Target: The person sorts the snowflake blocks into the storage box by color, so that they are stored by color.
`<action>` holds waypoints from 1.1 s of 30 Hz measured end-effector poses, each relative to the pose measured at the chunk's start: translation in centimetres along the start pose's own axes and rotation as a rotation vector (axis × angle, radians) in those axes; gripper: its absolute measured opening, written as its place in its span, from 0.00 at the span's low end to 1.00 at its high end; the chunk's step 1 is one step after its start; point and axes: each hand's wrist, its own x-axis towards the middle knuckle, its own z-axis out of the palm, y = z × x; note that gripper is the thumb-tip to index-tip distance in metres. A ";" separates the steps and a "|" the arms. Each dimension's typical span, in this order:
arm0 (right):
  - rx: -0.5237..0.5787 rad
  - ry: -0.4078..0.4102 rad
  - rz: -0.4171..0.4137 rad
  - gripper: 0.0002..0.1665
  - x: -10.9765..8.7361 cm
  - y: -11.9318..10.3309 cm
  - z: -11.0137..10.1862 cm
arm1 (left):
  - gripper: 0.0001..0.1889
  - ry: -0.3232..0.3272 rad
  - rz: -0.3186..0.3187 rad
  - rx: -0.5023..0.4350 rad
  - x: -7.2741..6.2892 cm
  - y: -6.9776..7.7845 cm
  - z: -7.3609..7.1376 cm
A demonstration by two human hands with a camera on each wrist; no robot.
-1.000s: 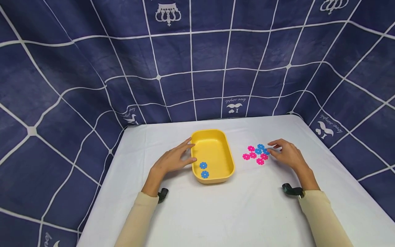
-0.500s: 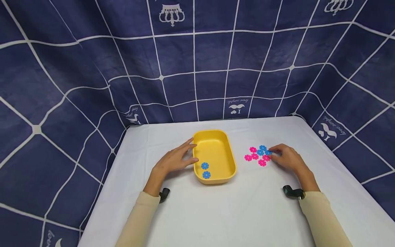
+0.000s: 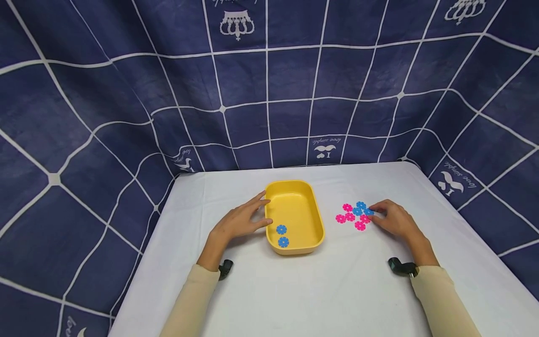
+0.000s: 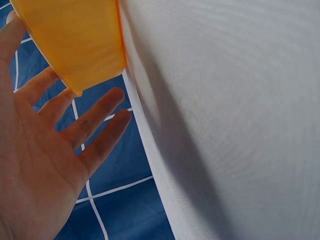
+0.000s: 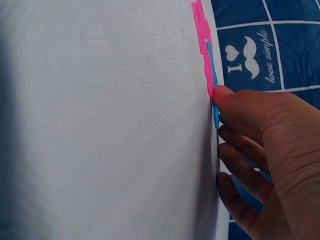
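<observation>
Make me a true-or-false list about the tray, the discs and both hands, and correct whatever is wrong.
1. Two blue notched discs lie in the yellow tray. True.
2. Both hands are at the tray. False: only the left hand is; the right hand is at a blue disc outside it.
3. Every disc outside the tray is pink. False: pink discs and blue ones lie there together.
4. The tray stands on a white cloth. True.
5. Outside the tray, more pink discs than blue ones are visible. True.

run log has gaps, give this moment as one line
left hand: at yellow tray; right hand: fingers at blue disc; tray: two blue discs
</observation>
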 end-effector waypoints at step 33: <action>-0.001 -0.006 -0.027 0.23 0.3 0.2 -0.2 | 0.39 -0.003 0.012 -0.007 -0.1 -0.1 -0.1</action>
